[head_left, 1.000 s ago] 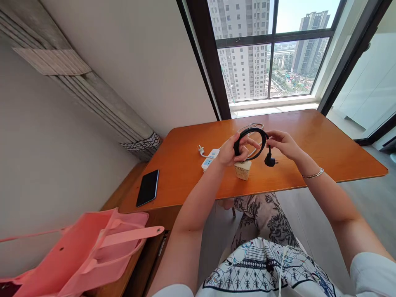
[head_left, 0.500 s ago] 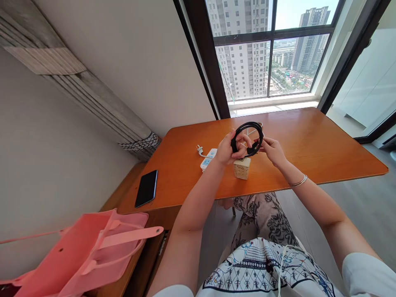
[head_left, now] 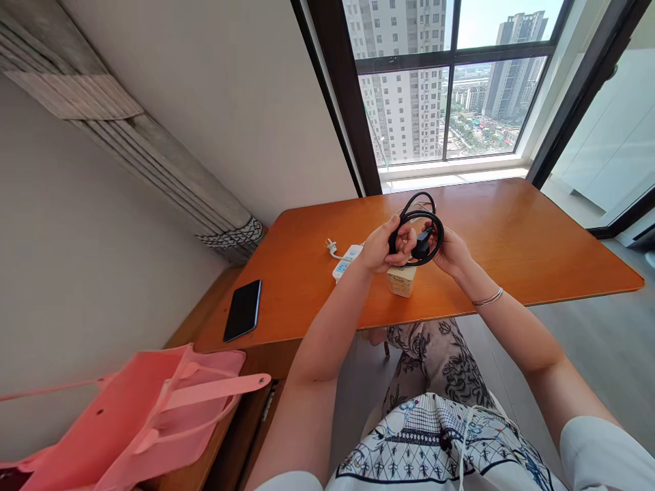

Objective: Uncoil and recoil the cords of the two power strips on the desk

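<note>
A coiled black power cord [head_left: 437, 219] is held up over the table in both hands. My left hand [head_left: 389, 245] has its fingers wrapped round the left side of the coil. At the right side, my right hand [head_left: 449, 249] grips the cord near its black plug [head_left: 422, 243]; some of its fingers are hidden behind the loops. Below the coil, a small cream box [head_left: 402, 281] stands on the table. To the left of it lies a white power strip [head_left: 346, 262], partly covered by my left arm, with its own plug [head_left: 331, 247] beside it.
The brown wooden table [head_left: 537, 239] stretches to the window. A black phone [head_left: 242, 310] lies near its left edge. Lower left, a pink bag [head_left: 153, 416] hangs open beside the table. A white cable [head_left: 418, 204] shows behind the coil.
The coil has loosened, with one loop now standing up above the rest. My right hand has moved slightly left and closer in on the coil, and the plug shows more clearly.
</note>
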### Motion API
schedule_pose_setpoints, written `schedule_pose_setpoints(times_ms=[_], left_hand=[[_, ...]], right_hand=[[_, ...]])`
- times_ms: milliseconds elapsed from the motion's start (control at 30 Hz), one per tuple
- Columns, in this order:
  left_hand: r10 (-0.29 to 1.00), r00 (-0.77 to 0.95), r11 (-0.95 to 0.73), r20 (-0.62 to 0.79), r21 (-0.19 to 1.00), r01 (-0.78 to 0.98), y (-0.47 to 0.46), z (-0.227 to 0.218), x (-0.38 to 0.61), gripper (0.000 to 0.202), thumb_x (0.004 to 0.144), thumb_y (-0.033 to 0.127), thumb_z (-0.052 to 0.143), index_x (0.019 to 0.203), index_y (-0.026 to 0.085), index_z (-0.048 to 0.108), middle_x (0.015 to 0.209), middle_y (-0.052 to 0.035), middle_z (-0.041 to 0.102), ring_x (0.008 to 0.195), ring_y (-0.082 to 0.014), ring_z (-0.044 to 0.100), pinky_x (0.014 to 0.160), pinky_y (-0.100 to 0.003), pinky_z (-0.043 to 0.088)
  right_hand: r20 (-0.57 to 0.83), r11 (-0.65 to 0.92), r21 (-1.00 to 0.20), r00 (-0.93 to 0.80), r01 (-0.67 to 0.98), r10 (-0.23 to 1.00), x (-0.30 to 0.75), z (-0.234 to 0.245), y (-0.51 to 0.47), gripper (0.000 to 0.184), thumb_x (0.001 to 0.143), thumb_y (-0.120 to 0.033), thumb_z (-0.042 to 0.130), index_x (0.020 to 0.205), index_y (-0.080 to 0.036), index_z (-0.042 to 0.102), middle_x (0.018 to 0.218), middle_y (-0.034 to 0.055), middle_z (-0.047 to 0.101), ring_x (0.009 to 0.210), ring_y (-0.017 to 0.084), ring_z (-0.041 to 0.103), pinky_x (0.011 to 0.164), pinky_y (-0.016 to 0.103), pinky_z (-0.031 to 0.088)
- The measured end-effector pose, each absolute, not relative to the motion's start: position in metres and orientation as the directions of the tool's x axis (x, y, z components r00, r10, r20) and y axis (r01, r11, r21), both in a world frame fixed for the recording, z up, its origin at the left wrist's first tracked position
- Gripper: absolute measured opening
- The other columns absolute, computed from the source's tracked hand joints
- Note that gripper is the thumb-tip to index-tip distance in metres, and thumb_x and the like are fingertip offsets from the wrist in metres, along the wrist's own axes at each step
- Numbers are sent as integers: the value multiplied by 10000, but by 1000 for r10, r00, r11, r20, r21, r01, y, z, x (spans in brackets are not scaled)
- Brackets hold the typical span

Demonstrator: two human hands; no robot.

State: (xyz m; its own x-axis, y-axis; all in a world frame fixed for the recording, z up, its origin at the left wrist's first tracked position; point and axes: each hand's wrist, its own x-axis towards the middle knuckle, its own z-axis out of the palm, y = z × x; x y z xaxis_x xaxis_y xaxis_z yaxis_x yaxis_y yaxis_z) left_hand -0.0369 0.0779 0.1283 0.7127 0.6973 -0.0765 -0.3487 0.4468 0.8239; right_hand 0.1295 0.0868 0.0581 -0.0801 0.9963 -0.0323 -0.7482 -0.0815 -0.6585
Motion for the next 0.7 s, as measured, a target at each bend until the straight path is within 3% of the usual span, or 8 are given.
schedule_pose_setpoints(times_ms=[233, 333, 700], left_hand=[[690, 715, 470, -113, 822, -323, 73, 131, -36, 471, 994, 558, 422, 701, 211, 303, 504, 91, 378, 243, -26, 208, 293, -156, 148], [687, 716, 467, -127, 831, -301, 73, 133, -36, 456, 988, 541, 456, 712, 212, 300, 507, 104, 332, 253, -22, 205, 299, -150, 141], [698, 702, 473, -142, 827, -304, 76, 132, -33, 457, 963, 550, 507, 716, 214, 318, 517, 106, 309, 258, -23, 208, 299, -153, 129]], right_hand=[[-11, -154, -597, -184, -787, 983, 133, 54, 86, 145, 936, -166, 592, 826, -194, 682, 767, -24, 738, 604, 71, 665, 581, 148, 585], [10, -145, -595, -187, -790, 982, 134, 52, 88, 98, 941, -216, 597, 886, -214, 678, 777, -31, 739, 686, 99, 699, 678, 200, 612], [39, -8, -780, -61, -626, 997, 138, 58, 78, 125, 878, -350, 655, 844, -231, 669, 842, 8, 727, 820, 165, 683, 749, 290, 588]])
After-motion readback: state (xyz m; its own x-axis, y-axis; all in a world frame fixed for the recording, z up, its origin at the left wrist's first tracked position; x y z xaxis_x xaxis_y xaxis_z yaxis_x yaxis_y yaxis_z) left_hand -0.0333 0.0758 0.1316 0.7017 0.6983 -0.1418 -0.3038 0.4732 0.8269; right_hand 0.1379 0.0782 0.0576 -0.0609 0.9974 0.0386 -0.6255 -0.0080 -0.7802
